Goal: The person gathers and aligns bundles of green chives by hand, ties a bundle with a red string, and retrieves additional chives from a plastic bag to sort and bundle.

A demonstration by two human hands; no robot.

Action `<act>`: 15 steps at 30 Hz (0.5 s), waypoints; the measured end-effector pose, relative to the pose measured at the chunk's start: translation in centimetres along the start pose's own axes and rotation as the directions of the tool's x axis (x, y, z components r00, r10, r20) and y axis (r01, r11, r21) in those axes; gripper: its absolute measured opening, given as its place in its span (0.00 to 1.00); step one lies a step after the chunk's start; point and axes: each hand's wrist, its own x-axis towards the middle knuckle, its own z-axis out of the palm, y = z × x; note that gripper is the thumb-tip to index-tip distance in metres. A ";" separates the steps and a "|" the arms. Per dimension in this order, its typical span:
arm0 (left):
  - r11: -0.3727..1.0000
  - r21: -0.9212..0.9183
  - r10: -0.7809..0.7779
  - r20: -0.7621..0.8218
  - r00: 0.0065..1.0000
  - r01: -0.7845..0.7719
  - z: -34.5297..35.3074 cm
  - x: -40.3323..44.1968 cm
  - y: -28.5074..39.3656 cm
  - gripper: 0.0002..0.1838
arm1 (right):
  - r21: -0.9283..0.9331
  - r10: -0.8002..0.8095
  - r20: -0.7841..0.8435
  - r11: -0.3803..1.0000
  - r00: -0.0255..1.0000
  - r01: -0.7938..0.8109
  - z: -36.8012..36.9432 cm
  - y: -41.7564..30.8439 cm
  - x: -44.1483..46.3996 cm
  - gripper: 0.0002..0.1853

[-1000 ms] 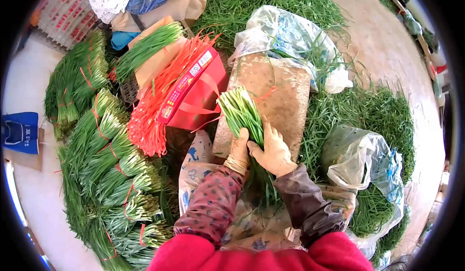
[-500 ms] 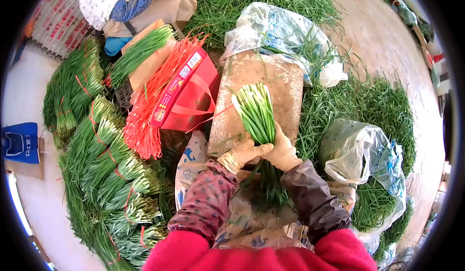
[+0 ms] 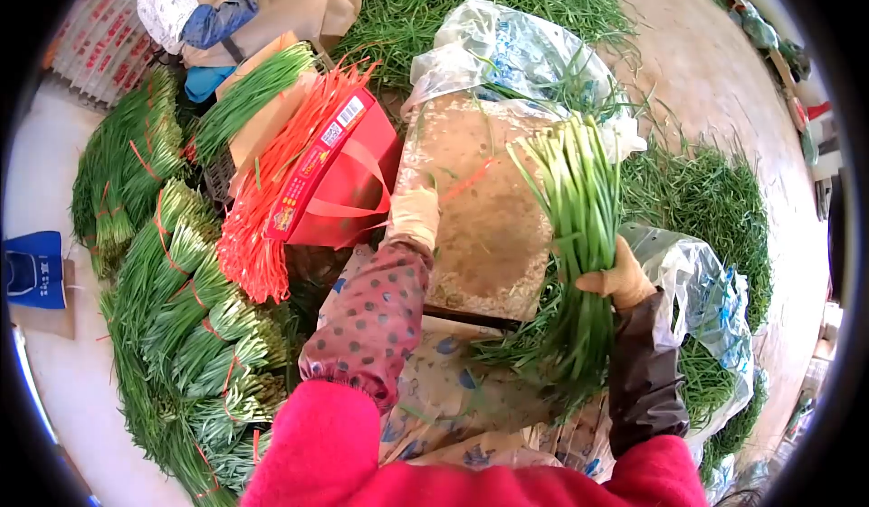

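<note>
Since the previous frame: green bunch (image 3: 579, 208) shifted from the board's 6 o'clock edge to its 3 o'clock side. Right hand (image 3: 625, 276) went with it; left hand (image 3: 414, 217) came off it, now at the 9 o'clock edge.

Clock read from board centre, 12 away from the wearer.

Far out, just below 9: blue bag (image 3: 34, 270). Nearer, 8 to 9: green bundles (image 3: 204, 312), heaped, red ties round them. At 10: co-worker's sleeve (image 3: 220, 18), gloved hand beside some greens. At 9 to 10: red bag (image 3: 348, 186), long red strips (image 3: 258, 235) along its left side.

Left hand, pale glove, over the board's edge; red tie (image 3: 467, 181) runs from near its fingers across the board. Fingertips unclear; cannot tell whether it grips.

Board (image 3: 489, 253): brown, stained, worn pale at the rim. Clear plastic (image 3: 516, 50) at 12 to 1.

Bunch roughly upright, pale ends toward 12, leaves trailing toward 5. Right hand closed round its middle, thumb across the front. Beyond, at 4: crumpled plastic bag (image 3: 701, 281); loose greens (image 3: 715, 195) at 3.
</note>
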 end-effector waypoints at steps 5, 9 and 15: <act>0.992 -0.128 -0.025 -0.038 0.999 0.020 1.5 -1.6 4.4 0.07 | -0.264 -0.103 -0.011 0.960 0.995 0.097 -4.7 -2.5 -2.8 0.47; 0.974 -0.215 -0.046 0.102 0.994 0.067 -1.2 -1.7 6.3 0.11 | -0.267 0.109 0.060 0.960 0.992 -0.089 -4.4 -10.7 -6.1 0.45; 0.064 -0.996 0.215 0.077 0.973 0.065 -11.9 -5.5 9.8 0.31 | -0.442 0.182 -0.073 0.875 0.980 -0.196 -3.1 -10.5 -4.1 0.40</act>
